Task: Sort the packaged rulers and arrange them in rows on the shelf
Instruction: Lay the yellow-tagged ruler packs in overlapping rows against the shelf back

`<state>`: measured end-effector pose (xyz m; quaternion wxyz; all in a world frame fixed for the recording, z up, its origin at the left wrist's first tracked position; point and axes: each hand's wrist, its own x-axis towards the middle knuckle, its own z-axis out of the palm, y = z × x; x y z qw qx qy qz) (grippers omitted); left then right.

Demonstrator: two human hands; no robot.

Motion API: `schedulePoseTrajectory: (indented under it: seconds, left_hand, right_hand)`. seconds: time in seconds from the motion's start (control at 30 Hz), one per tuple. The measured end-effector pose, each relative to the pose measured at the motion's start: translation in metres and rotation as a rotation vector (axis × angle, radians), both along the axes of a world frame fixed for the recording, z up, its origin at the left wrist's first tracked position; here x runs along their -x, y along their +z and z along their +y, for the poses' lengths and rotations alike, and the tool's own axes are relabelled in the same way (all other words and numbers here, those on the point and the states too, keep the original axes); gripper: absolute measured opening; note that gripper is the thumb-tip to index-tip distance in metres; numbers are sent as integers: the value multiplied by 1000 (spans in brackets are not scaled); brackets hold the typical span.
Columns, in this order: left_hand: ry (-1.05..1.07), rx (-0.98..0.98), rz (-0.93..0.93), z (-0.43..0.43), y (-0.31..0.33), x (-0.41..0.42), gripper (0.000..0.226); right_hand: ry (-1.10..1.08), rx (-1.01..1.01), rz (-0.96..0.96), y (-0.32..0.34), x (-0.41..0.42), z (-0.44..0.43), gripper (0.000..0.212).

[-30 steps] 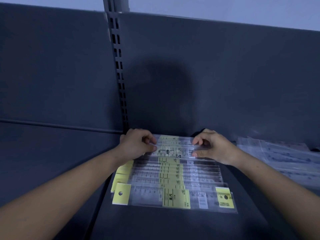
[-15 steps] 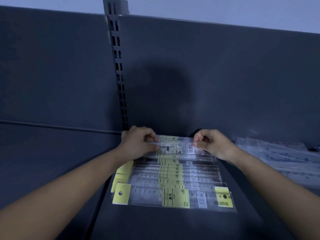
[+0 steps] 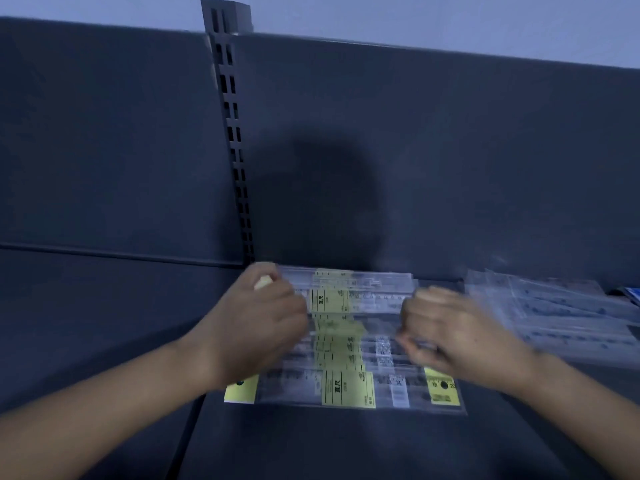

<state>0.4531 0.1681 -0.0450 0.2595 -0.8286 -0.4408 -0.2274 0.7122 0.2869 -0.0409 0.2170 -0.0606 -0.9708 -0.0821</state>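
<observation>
On the dark grey metal shelf (image 3: 311,445), the left hand (image 3: 256,327) curls over the left ends of the overlapping clear-sleeved, yellow-labelled rulers (image 3: 346,388). The right hand (image 3: 450,334) curls at their right ends. Blur hides whether either grips. A snagged slippery sleeve could drag the rows askew toward the loose clear plastic packs (image 3: 554,313).

One left hand (image 3: 256,327), one right hand (image 3: 457,334), one overlapped row of packaged rulers (image 3: 346,386), one loose pile (image 3: 554,306), one slotted upright (image 3: 235,140).

Dark back panel (image 3: 450,150); slotted upright (image 3: 235,150) left of centre; pale wall (image 3: 415,15) above; blue item (image 3: 633,296) far right.
</observation>
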Motion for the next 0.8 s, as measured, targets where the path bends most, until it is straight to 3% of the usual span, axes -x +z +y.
schedulePoseTrajectory:
  seconds: [0.13, 0.4, 0.5, 0.67, 0.8]
  left_hand:
    - [-107, -60, 106, -19, -22, -1, 21]
    - [-196, 32, 202, -38, -28, -3, 23]
    - [-155, 123, 189, -41, -29, -5, 20]
    - [4, 240, 90, -34, -30, 0, 25]
    - [42, 321, 105, -33, -33, -4, 23]
  right_hand:
    - [120, -31, -73, -12, -3, -22, 21]
    - [112, 10, -168, -20, -8, -38, 19]
    - [85, 64, -169, -25, -11, -40, 16]
    - [-40, 147, -200, -27, -14, -35, 37]
    - [-48, 133, -202, -29, -11, -32, 31]
